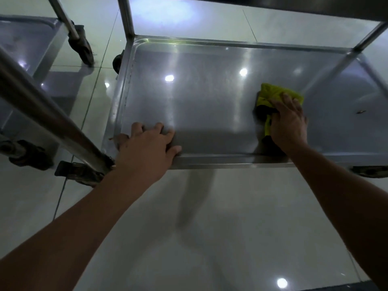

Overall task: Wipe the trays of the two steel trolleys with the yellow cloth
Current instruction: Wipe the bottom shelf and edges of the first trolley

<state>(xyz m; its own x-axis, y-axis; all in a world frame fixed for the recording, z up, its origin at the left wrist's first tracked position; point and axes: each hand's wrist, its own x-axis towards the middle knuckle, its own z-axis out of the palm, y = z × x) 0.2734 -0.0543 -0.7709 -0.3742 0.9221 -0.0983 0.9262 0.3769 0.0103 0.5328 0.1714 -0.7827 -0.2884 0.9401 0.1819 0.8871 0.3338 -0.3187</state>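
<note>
Right hand (288, 122) flat, fingers spread, pressing crumpled yellow cloth (275, 99) onto floor of shiny rectangular steel tray (199, 106), right of tray's middle, near its front rim. Cloth bunched under palm, dark fold showing at its left edge. Left hand (147, 145) on tray's front-left corner, fingers loosely spread inside, thumb over front rim. Round steel upright post (50, 118) rises at tray's left front corner. Black castor wheel (80, 44) of second steel trolley (27, 45) left of tray, on glossy pale tiled floor (210, 227).

Glossy tiled floor (210, 217) under everything — ceiling-light glare spot (282, 282) near bottom edge.
</note>
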